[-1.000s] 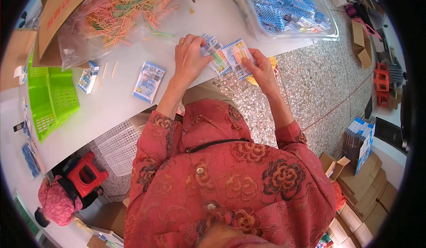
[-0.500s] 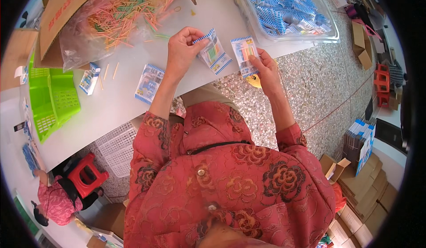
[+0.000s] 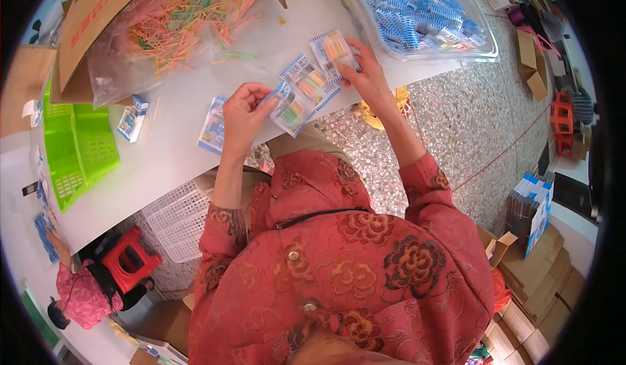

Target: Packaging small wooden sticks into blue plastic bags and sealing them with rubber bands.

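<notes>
My left hand (image 3: 244,116) pinches the top edge of a small blue-and-white clear packet (image 3: 289,110) with coloured sticks inside. At the right, my right hand (image 3: 369,78) has thumb and fingers closed on the side of a similar packet (image 3: 331,53). Between them lies a third packet (image 3: 310,82), its ends meeting the other two in a slanting row; whether they are joined, I cannot tell. All three are over the near edge of the white table (image 3: 176,163). Beyond my left wrist, another packet (image 3: 212,127) lies partly hidden.
A clear bin (image 3: 450,57) heaped with blue-and-white packets (image 3: 417,13) stands far right. At the far left are an open carton (image 3: 98,19), a plastic bag of coloured sticks (image 3: 189,32), a green basket (image 3: 81,150) and a small box (image 3: 132,118). Another person (image 3: 85,293) works lower left.
My left hand has moved nearer and a little left with its packet. My right hand has moved up and left. A third packet now shows between the two.
</notes>
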Available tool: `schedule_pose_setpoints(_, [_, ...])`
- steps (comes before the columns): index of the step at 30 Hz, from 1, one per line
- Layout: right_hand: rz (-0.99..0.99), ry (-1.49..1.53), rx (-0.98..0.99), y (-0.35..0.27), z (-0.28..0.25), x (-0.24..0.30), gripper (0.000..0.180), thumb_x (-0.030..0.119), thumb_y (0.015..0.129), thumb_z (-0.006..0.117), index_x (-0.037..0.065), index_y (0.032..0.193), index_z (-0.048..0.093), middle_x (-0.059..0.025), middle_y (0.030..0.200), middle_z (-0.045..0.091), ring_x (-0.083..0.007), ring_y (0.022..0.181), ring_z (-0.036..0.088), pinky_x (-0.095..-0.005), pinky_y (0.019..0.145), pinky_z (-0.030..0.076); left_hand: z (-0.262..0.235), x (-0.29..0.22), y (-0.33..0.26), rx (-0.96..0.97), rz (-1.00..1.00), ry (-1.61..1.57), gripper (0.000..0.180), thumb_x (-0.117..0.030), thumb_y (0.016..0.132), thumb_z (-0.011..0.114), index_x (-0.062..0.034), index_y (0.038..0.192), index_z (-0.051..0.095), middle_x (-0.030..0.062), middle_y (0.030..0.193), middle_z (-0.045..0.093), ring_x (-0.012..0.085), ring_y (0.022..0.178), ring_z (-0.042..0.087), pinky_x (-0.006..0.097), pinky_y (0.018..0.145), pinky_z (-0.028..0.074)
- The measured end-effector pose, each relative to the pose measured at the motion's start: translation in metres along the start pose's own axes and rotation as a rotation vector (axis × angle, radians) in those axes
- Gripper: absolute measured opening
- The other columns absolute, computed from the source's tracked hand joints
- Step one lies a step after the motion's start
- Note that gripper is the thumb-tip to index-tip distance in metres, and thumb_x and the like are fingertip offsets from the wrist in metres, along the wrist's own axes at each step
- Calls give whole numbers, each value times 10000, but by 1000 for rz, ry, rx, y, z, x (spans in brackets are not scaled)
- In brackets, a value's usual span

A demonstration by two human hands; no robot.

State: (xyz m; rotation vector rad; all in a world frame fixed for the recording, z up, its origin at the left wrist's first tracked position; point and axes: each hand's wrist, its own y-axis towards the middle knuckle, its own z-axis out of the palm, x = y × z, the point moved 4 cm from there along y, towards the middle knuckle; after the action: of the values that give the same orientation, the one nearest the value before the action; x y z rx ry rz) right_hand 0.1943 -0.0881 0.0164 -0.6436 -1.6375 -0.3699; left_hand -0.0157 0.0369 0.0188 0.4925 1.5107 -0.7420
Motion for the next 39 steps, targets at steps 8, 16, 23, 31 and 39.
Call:
schedule_pose_setpoints(8, [-348, -40, -249, 75, 14, -9, 658, 77, 800, 643, 34, 1371, 320, -181, 1220, 535, -201, 905, 595, -310, 760, 500, -16, 26, -15, -88, 39, 145, 184, 20, 830, 627, 2, 1007, 581, -1, 864, 613, 47, 756, 557, 187, 672, 455])
schedule_pose_setpoints(16, [-588, -742, 73, -26, 52, 5, 591, 106, 725, 681, 52, 1273, 467, -239, 1308, 432, -405, 1205, 421, -453, 1006, 362, -16, 32, -23, -111, 113, 141, 159, -5, 828, 629, 5, 985, 606, -3, 838, 630, 29, 709, 535, 183, 617, 441])
schedule_pose_setpoints(23, [-387, -489, -72, -8, 33, 3, 658, 19, 726, 671, 81, 1333, 423, -222, 1222, 514, -357, 1085, 541, -384, 895, 462, -11, 33, -21, -99, 140, 130, 146, -3, 843, 626, 14, 984, 594, 0, 862, 625, 29, 713, 539, 179, 631, 449])
schedule_pose_setpoints(31, [-58, -119, 48, 7, 28, -15, 604, 0, 745, 665, 23, 1307, 446, -70, 954, 655, -140, 835, 616, -270, 759, 489, -10, 31, -24, -119, 150, 167, 143, -10, 844, 628, 8, 982, 597, -17, 845, 611, 28, 719, 534, 177, 621, 442])
schedule_pose_setpoints(39, [-10, 250, 132, 6, 27, -14, 281, 72, 826, 637, -5, 1093, 597, -16, 932, 648, -52, 779, 566, -225, 678, 470, -8, 32, -24, -134, 184, 164, 149, -15, 812, 647, -5, 958, 618, 4, 808, 635, 41, 657, 520, 207, 598, 448])
